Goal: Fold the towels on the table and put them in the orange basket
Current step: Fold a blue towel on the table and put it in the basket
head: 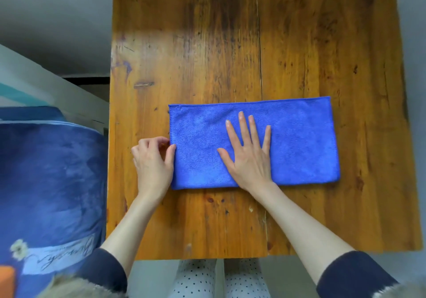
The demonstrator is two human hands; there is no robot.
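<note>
A blue towel (299, 141), folded into a long rectangle, lies flat on the wooden table (207, 44). My right hand (249, 155) rests flat on the towel's middle with its fingers straight and spread. My left hand (153, 161) is at the towel's left edge, its fingers curled and its thumb touching that edge; whether it pinches the cloth is not clear. A small orange patch (7, 279) shows at the bottom left corner; it may be the orange basket.
A bed with a dark blue blanket (50, 182) stands close along the table's left side. Bare wood stretches behind the towel and to its right. The table's near edge is just in front of my legs (219, 279).
</note>
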